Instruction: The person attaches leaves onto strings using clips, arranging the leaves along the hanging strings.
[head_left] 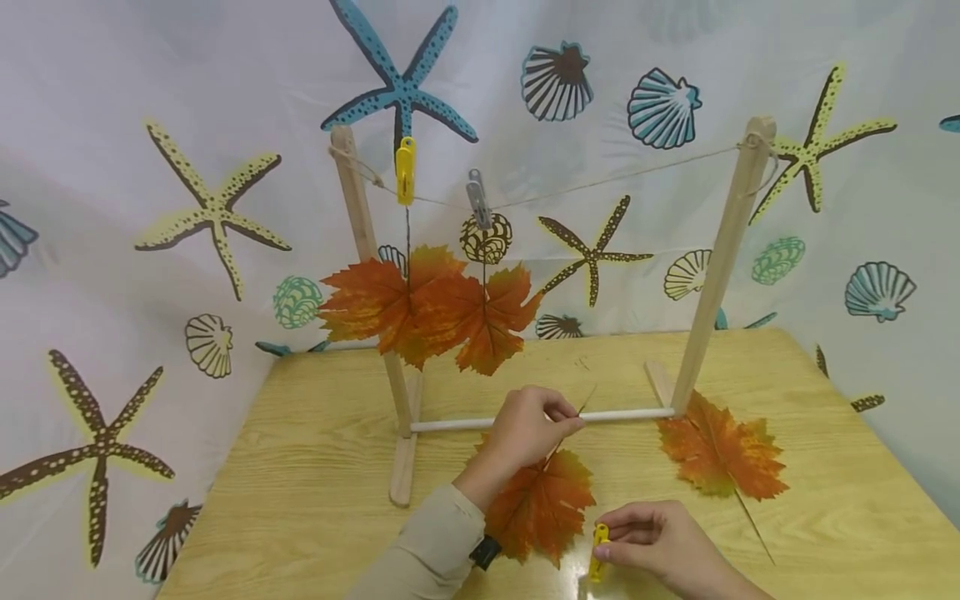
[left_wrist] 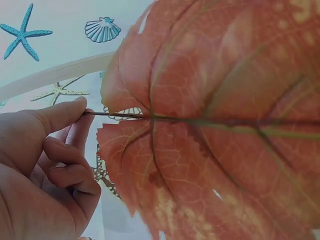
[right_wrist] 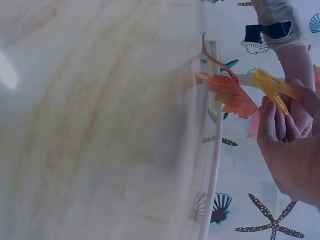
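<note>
We are pinching the thin stem of an orange leaf [head_left: 542, 504] between the thumb and forefinger of our left hand [head_left: 525, 429], the other fingers [left_wrist: 70, 175] curling loosely into the palm; the leaf is hanging below that hand, just above the counter [head_left: 315, 467], in front of the wooden rack [head_left: 720, 258]. Our right hand [head_left: 660, 546] is gripping a yellow clothespin [head_left: 598, 552] low near the counter's front edge, fingers curling round it, close beside the leaf but apart from it. We are judging the stem to be the weak point: it is wiry and slim, and with so little of it between our fingertips the leaf could be twisting or slipping out as we are lifting it toward the string [head_left: 600, 179]. The string is already sagging under a yellow peg [head_left: 406, 169] and a grey peg [head_left: 477, 198], each carrying a leaf, so pushing a third peg on could be jolting those two or rocking the light rack. Another leaf [head_left: 720, 454] is lying on the counter by the right post, where a sleeve could be brushing it aside. Squeezing the clothespin off-centre could also be letting it spring out of our grip.
</note>
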